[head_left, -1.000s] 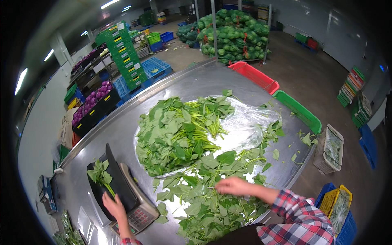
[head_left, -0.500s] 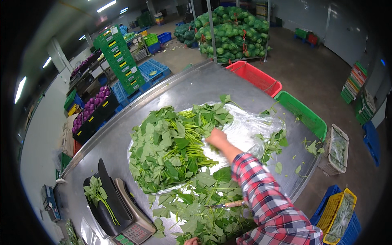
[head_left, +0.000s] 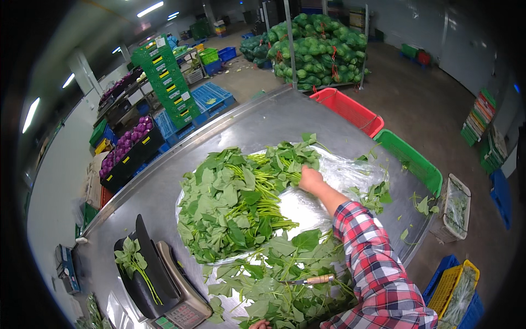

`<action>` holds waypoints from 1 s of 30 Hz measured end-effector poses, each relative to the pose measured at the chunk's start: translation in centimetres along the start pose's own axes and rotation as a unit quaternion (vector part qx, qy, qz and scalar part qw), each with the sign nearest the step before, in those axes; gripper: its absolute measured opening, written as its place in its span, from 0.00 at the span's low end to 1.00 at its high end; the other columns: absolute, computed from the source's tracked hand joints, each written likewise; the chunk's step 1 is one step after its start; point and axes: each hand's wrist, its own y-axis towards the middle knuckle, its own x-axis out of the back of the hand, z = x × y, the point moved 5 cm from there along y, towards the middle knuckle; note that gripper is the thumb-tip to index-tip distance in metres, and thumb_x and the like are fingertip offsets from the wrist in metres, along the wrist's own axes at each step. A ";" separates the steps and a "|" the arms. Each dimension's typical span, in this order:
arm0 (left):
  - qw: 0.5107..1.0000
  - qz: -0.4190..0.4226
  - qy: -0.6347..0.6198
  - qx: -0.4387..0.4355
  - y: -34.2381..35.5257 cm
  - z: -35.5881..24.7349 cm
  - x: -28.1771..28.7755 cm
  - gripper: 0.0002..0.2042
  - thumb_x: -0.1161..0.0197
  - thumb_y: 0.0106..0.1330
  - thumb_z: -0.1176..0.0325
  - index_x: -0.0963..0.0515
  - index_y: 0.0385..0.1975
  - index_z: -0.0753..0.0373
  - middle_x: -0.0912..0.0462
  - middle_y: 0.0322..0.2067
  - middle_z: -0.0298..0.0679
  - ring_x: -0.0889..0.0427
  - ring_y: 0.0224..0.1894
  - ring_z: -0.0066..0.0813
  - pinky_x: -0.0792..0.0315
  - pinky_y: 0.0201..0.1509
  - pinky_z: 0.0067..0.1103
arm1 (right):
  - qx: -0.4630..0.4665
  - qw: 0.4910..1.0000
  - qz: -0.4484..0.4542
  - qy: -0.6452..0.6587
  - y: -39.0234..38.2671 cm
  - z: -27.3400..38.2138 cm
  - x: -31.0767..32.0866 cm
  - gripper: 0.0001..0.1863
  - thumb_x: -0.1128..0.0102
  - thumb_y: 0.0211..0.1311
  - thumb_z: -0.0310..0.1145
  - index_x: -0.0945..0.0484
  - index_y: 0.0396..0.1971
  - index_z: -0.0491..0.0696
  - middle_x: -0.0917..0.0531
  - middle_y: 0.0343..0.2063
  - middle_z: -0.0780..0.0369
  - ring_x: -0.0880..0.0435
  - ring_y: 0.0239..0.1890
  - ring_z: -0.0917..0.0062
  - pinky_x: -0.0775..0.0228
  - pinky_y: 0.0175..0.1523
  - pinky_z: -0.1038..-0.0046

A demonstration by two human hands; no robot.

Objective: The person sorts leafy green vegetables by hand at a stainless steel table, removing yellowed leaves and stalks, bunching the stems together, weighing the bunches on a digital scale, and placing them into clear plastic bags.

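A large heap of green leafy stalks (head_left: pixel 241 203) lies on a clear plastic sheet (head_left: pixel 350 172) on the steel table (head_left: pixel 257 123). My right hand (head_left: pixel 310 179), in a red plaid sleeve, reaches across to the heap's far right edge and closes on leafy stems there. More loose leaves (head_left: pixel 279 279) lie near me, with a wooden-handled knife (head_left: pixel 309 281) on top. My left hand (head_left: pixel 257 324) barely shows at the bottom edge, resting on those leaves. A small bunch of greens (head_left: pixel 134 263) sits in a black tray on a scale (head_left: pixel 164 290) at the left.
Red (head_left: pixel 348 109) and green (head_left: pixel 411 159) crates stand past the table's right edge. A mesh-bagged pile of green cabbages (head_left: pixel 318 49) stands at the back. Stacked green crates (head_left: pixel 164 82), blue crates (head_left: pixel 211 98) and a bin of purple vegetables (head_left: pixel 129 142) line the left.
My right hand moved from the near loose leaves out to the far edge of the big heap. My left hand left the scale and dropped to the bottom edge.
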 end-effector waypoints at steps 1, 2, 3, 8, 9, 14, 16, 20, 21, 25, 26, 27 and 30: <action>1.000 -0.002 0.004 -0.013 0.0 -0.3 0.3 0.08 0.45 0.62 0.71 0.23 0.37 0.66 0.20 0.35 0.44 0.23 0.41 0.35 0.32 0.49 0.25 | 0.026 1.000 0.000 -0.013 -0.2 0.5 1.9 0.20 0.45 0.47 0.30 0.33 0.42 0.41 0.20 0.35 0.50 0.21 0.39 0.58 0.29 0.44 0.63; 1.000 -0.002 0.008 -0.027 0.0 -0.9 0.6 0.08 0.45 0.62 0.72 0.23 0.37 0.66 0.20 0.35 0.43 0.24 0.41 0.35 0.32 0.49 0.25 | 0.041 0.999 -0.005 -0.023 -0.7 0.7 3.9 0.19 0.45 0.46 0.30 0.33 0.41 0.41 0.20 0.34 0.50 0.21 0.38 0.58 0.29 0.42 0.63; 0.999 -0.002 0.011 -0.044 0.0 -1.3 0.9 0.08 0.46 0.62 0.72 0.23 0.37 0.66 0.20 0.36 0.43 0.24 0.41 0.35 0.32 0.49 0.24 | 0.056 0.998 -0.013 -0.035 -1.7 0.9 6.3 0.19 0.45 0.45 0.29 0.32 0.41 0.42 0.20 0.32 0.50 0.20 0.37 0.58 0.29 0.41 0.62; 1.000 0.001 0.006 -0.007 -0.9 -2.2 0.8 0.08 0.45 0.63 0.71 0.23 0.39 0.65 0.21 0.37 0.43 0.24 0.42 0.35 0.32 0.50 0.23 | 0.204 0.951 -0.229 -0.037 -12.8 1.9 15.6 0.18 0.45 0.39 0.23 0.33 0.36 0.42 0.22 0.25 0.52 0.21 0.29 0.57 0.30 0.32 0.59; 0.997 0.022 0.016 -0.072 -1.0 -4.5 0.8 0.08 0.45 0.62 0.71 0.23 0.39 0.65 0.21 0.37 0.44 0.24 0.43 0.35 0.32 0.50 0.23 | 0.244 0.943 -0.218 -0.060 -15.2 2.2 15.8 0.17 0.46 0.39 0.23 0.33 0.35 0.43 0.23 0.25 0.53 0.21 0.29 0.57 0.29 0.31 0.59; 0.891 0.119 0.109 -0.425 -2.3 -16.2 1.1 0.21 0.39 0.57 0.64 0.31 0.49 0.65 0.27 0.48 0.49 0.29 0.51 0.42 0.38 0.57 0.31 | 0.588 0.807 -0.023 -0.055 -28.1 9.0 11.7 0.05 0.48 0.48 0.29 0.30 0.27 0.48 0.27 0.18 0.59 0.24 0.21 0.66 0.31 0.25 0.67; 0.866 0.179 0.155 -0.441 -0.9 -19.8 -0.3 0.39 0.32 0.48 0.55 0.40 0.57 0.69 0.32 0.52 0.54 0.33 0.56 0.45 0.42 0.61 0.33 | 0.663 0.749 -0.003 0.006 -33.9 10.9 8.3 0.06 0.46 0.45 0.31 0.30 0.24 0.48 0.26 0.18 0.63 0.24 0.23 0.69 0.29 0.29 0.69; 0.876 0.450 0.090 -0.148 2.8 -12.4 -1.2 0.47 0.27 0.42 0.52 0.44 0.59 0.71 0.32 0.53 0.50 0.35 0.58 0.35 0.41 0.61 0.25 | 0.667 0.745 -0.007 0.032 -40.9 14.0 5.7 0.07 0.48 0.45 0.31 0.31 0.24 0.44 0.27 0.22 0.61 0.26 0.29 0.71 0.34 0.38 0.72; 0.863 0.497 0.017 -0.091 2.4 -9.9 -0.2 0.41 0.29 0.47 0.58 0.43 0.58 0.69 0.33 0.54 0.44 0.37 0.58 0.30 0.43 0.61 0.24 | 0.656 0.752 -0.005 0.066 -41.7 14.4 4.9 0.07 0.48 0.45 0.31 0.32 0.24 0.44 0.28 0.22 0.61 0.26 0.28 0.71 0.34 0.39 0.73; 0.786 0.599 -0.087 0.123 -2.2 -1.6 -0.7 0.33 0.33 0.52 0.67 0.40 0.57 0.68 0.33 0.54 0.41 0.36 0.58 0.27 0.42 0.61 0.24 | 0.691 0.716 0.062 0.079 -45.7 15.1 2.7 0.07 0.47 0.45 0.30 0.33 0.23 0.45 0.29 0.21 0.62 0.28 0.30 0.70 0.35 0.46 0.69; 0.772 0.608 -0.091 0.160 -3.8 -0.7 -1.0 0.31 0.34 0.53 0.68 0.39 0.57 0.68 0.32 0.54 0.41 0.36 0.57 0.27 0.42 0.61 0.24 | 0.710 0.694 0.070 0.097 -46.8 14.5 1.9 0.07 0.46 0.44 0.30 0.33 0.23 0.45 0.29 0.21 0.62 0.28 0.30 0.70 0.36 0.48 0.68; 0.761 0.612 -0.151 0.154 -5.0 -0.7 -1.0 0.30 0.34 0.53 0.69 0.37 0.56 0.68 0.31 0.53 0.41 0.35 0.57 0.27 0.42 0.61 0.24 | 0.735 0.665 0.072 0.111 -47.4 14.8 2.1 0.08 0.45 0.43 0.30 0.33 0.22 0.45 0.29 0.21 0.62 0.28 0.30 0.70 0.37 0.51 0.67; 0.755 0.579 -0.259 0.167 -8.3 -1.4 -1.5 0.23 0.36 0.53 0.70 0.31 0.49 0.67 0.25 0.48 0.43 0.27 0.49 0.29 0.37 0.56 0.22 | 0.713 0.688 0.030 0.133 -47.4 15.0 3.9 0.17 0.39 0.37 0.29 0.30 0.31 0.42 0.25 0.29 0.57 0.27 0.38 0.62 0.41 0.58 0.63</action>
